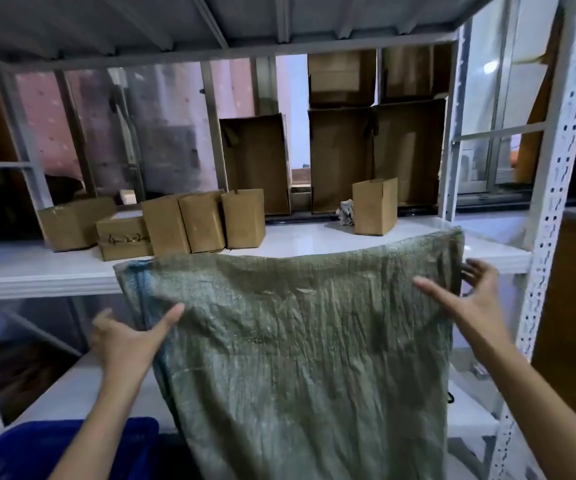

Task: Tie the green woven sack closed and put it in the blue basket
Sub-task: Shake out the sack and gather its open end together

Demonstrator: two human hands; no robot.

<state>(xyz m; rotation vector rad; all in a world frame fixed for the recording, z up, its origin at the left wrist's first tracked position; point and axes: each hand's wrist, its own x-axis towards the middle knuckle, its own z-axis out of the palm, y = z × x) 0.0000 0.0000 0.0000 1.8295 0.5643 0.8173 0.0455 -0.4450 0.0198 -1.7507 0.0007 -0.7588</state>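
The green woven sack [297, 341] hangs flat and wrinkled in front of the white shelf, its top edge level with the shelf board. My left hand [130, 337] is at the sack's left edge, thumb laid on the front of the cloth and fingers behind it. My right hand [466, 299] is at the upper right edge with thumb and fingers spread apart on either side of the cloth. Whether either hand pinches the fabric is not clear. The blue basket [72, 448] shows at the bottom left, below my left forearm.
Several small cardboard boxes [203, 223] stand on the white shelf board [37, 268] behind the sack, with taller boxes [376, 157] at the back. A perforated white upright [549, 202] rises at the right. A lower shelf [82, 389] lies behind the sack.
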